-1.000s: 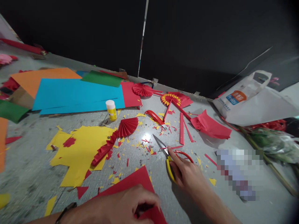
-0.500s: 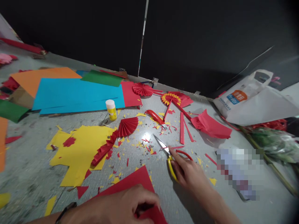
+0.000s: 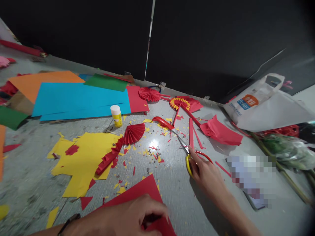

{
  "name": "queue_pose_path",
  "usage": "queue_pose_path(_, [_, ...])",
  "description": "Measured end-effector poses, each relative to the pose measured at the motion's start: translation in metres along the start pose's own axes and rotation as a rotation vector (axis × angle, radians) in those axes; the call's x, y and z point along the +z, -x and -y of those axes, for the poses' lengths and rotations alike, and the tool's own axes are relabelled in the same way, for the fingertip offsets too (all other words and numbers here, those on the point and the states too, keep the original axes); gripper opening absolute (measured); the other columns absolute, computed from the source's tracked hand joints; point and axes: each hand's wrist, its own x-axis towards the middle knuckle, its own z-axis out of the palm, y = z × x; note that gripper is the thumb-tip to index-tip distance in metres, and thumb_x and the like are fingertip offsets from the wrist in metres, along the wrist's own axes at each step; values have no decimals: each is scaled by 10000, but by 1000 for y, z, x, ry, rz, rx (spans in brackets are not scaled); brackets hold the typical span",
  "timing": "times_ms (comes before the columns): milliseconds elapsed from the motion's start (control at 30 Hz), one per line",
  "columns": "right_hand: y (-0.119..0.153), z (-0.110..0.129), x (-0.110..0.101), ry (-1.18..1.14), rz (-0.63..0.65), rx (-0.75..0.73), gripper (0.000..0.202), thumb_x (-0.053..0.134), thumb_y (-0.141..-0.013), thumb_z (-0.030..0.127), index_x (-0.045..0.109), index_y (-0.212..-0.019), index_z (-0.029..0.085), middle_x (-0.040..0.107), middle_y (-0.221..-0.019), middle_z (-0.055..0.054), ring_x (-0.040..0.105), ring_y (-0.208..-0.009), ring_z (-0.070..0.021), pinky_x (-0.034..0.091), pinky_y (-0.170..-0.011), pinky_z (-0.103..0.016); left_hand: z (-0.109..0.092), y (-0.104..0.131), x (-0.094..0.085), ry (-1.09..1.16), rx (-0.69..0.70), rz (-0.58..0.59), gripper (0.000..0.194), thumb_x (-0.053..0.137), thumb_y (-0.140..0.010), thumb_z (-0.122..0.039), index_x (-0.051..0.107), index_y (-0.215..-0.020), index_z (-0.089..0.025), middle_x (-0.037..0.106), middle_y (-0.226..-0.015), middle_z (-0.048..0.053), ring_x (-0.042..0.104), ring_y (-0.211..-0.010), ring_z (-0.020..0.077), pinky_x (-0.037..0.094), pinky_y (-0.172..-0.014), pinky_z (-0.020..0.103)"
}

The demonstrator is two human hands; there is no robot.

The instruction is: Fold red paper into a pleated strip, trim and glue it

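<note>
Grey surface: 1 glue stick. Right hand, closed on scissors. Left hand, curled over red paper; grip unclear.

A bare strip of gray surface separated the red sheet from the right hand, leaving passage between them. The upright glue stick obstructed access to the blue sheet; beyond, the dark panel formed a barrier.
</note>
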Motion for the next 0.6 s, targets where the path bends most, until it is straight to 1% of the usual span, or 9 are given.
queue_pose_path(67, [4,5,1,-13,9,-31,561,446,-1116,250,580,-1654,165,823,-840,-121,762,-626,-272,447,-543,-321,0,-2,-1,-6,6,6,115,610,-814,-187,509,-856,-224,478,-763,-46,429,-715,132,334,-612,236])
queue_pose_path(133, [12,15,3,-69,50,-111,582,451,-1110,248,544,-1684,212,836,-882,-97,784,-677,-262,496,-580,-318,1,-3,-2,-7,-5,3,129,608,-793,-181,493,-836,-223,457,-746,-51,417,-707,129,323,-601,237])
queue_pose_path(200, [18,22,4,-144,95,-188,601,459,-1104,246,517,-1701,229,839,-901,-83,789,-686,-255,512,-583,-316,2,-3,-1,3,-16,4,134,615,-780,-176,499,-831,-220,455,-739,-54,419,-700,126,321,-595,236])
queue_pose_path(233, [18,22,3,-156,98,-189,594,464,-1104,254,528,-1695,235,842,-915,-84,793,-696,-254,511,-582,-313,2,-3,-1,4,-14,5,129,616,-779,-172,513,-839,-220,459,-740,-56,423,-697,124,323,-594,235])
queue_pose_path(333, [7,10,-1,-82,33,-49,539,469,-1115,285,614,-1631,222,848,-920,-111,794,-702,-262,471,-564,-305,1,-2,-2,3,10,-3,117,600,-801,-160,546,-885,-222,483,-757,-57,438,-703,122,334,-598,230])
queue_pose_path(433, [-2,-2,-5,-29,-9,41,534,441,-1119,275,645,-1594,143,822,-810,-133,758,-607,-277,405,-517,-318,0,-1,-3,-5,24,3,121,606,-807,-159,512,-852,-220,473,-753,-56,429,-695,119,325,-587,232])
queue_pose_path(467, [-1,-1,-5,-36,-5,30,536,441,-1117,274,643,-1596,139,821,-804,-130,757,-603,-277,407,-518,-321,0,-1,-3,-11,21,5,137,616,-801,-160,497,-835,-220,461,-744,-56,424,-692,119,318,-585,235])
queue_pose_path(533, [4,7,-4,-88,36,-49,545,453,-1113,280,619,-1620,167,843,-871,-123,784,-657,-270,451,-551,-319,0,-1,-2,-14,3,6,149,625,-790,-164,488,-815,-218,444,-728,-58,417,-689,119,309,-588,238])
queue_pose_path(600, [11,17,-2,-153,87,-141,562,446,-1114,274,582,-1653,195,858,-950,-118,808,-727,-261,497,-598,-316,1,0,1,5,-7,-31,118,612,-792,-179,507,-829,-218,451,-734,-55,420,-699,121,310,-601,238])
